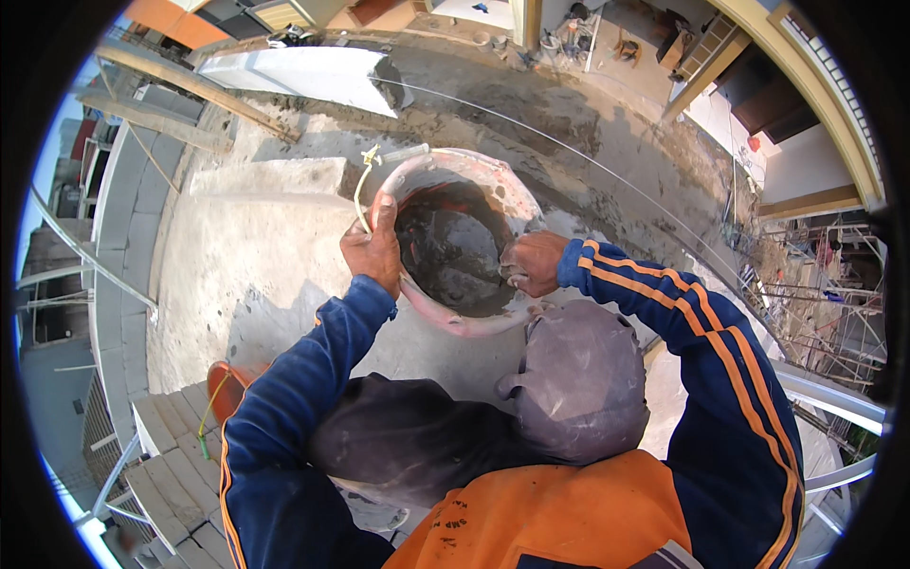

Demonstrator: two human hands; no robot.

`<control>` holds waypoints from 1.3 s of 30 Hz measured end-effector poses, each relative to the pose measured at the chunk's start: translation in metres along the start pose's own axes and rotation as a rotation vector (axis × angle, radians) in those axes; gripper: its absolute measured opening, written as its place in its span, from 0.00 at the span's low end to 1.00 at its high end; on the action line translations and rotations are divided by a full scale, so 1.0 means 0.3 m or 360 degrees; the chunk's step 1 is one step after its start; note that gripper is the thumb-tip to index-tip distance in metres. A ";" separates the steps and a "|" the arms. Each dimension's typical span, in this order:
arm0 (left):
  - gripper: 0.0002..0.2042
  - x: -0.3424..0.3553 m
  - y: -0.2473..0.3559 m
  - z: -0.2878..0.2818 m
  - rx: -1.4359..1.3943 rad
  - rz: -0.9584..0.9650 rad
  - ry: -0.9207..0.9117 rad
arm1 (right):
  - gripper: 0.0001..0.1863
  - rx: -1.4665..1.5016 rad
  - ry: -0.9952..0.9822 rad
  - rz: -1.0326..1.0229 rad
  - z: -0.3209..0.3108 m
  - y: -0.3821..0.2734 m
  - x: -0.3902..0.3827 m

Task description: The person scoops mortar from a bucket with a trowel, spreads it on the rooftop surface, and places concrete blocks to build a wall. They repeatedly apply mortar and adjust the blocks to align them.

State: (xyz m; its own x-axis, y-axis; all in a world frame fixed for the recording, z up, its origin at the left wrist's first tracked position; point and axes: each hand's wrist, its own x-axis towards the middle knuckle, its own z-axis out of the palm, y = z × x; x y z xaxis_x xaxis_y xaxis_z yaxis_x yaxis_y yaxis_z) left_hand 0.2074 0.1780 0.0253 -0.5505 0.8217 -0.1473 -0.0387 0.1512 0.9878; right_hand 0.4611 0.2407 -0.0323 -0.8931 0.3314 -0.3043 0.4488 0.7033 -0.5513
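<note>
1. A round, pale pink bucket with a mortar-smeared rim (455, 325) is in front of the person, between the two hands, above a pale, cement-dusted surface (256, 251).
2. Inside the bucket is a dark grey, wet-looking mix (453, 248).
3. A pale yellow cord (359, 197) is knotted at the bucket's far left rim and runs down beside it to the left hand.
4. The bare left hand (373, 250) grips the bucket's left rim, its thumb pointing up along the edge.
5. The bare right hand (534, 263) is at the bucket's right rim with curled fingers; whether they are closed on the rim, I cannot tell.
6. Navy-blue sleeves with orange stripes (706, 322) reach toward the bucket from its near side; a knee in dusty, dark grey trousers (590, 384) is just at its near right.
7. Left of the bucket and slightly beyond is a low, pale concrete block (270, 177); farther beyond it is a long white slab with a rough end (303, 78).
8. Near left of the bucket, well apart, are an orange-red container (225, 391) and rows of grey rectangular blocks (175, 479).
9. A thin, pale line (569, 152) stretches across beyond the bucket to its right.
</note>
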 end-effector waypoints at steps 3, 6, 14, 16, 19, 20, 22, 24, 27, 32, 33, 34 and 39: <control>0.20 0.003 -0.003 0.017 0.0052 0.0026 -0.0023 | 0.17 0.0325 0.0055 0.0087 0.034 0.013 -0.011; 0.21 0.007 -0.006 0.019 0.0080 0.0027 -0.0013 | 0.22 0.0593 0.0124 0.0074 0.063 0.046 -0.029; 0.26 0.010 0.003 -0.030 0.0158 -0.0187 0.0005 | 0.21 0.0915 0.0482 0.0107 0.038 0.106 -0.286; 0.26 0.003 0.008 -0.049 0.0150 -0.0235 -0.0065 | 0.21 0.1193 0.0409 0.0249 0.021 0.128 -0.420; 0.27 0.011 0.012 -0.077 0.0183 -0.0365 -0.0076 | 0.19 0.1360 0.0459 0.0572 0.039 0.160 -0.655; 0.27 0.017 0.012 -0.088 0.0185 -0.0391 -0.0080 | 0.20 0.1317 0.0478 0.0678 0.052 0.174 -0.735; 0.28 0.032 0.005 -0.101 0.0228 -0.0414 -0.0086 | 0.20 0.1242 0.0585 0.1022 0.091 0.188 -0.896; 0.29 0.045 -0.001 -0.107 0.0368 -0.0382 -0.0037 | 0.20 0.0903 0.0700 0.1268 0.129 0.201 -1.033; 0.30 0.052 -0.003 -0.103 0.0349 -0.0295 -0.0077 | 0.20 0.0625 0.0766 0.1487 0.154 0.219 -1.208; 0.31 0.046 0.018 -0.089 0.0326 -0.0336 -0.0159 | 0.14 -0.0063 0.0784 0.1824 0.217 0.247 -1.286; 0.31 0.046 0.019 -0.087 0.0326 -0.0356 -0.0151 | 0.13 -0.0160 0.0788 0.1870 0.241 0.249 -1.274; 0.31 0.047 0.019 -0.088 0.0326 -0.0332 -0.0138 | 0.13 -0.0297 0.0830 0.1917 0.273 0.247 -1.248; 0.27 0.053 -0.001 -0.098 0.0157 -0.0368 -0.0185 | 0.13 -0.0667 0.0807 0.2213 0.384 0.183 -1.169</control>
State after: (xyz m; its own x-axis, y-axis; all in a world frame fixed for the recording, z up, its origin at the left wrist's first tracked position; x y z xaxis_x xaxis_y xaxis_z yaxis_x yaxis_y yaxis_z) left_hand 0.1742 0.1748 0.0244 -0.4369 0.8159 -0.3787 -0.0674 0.3901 0.9183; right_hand 0.8026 0.0907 -0.0454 0.2553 0.9660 -0.0409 0.9469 -0.2412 0.2128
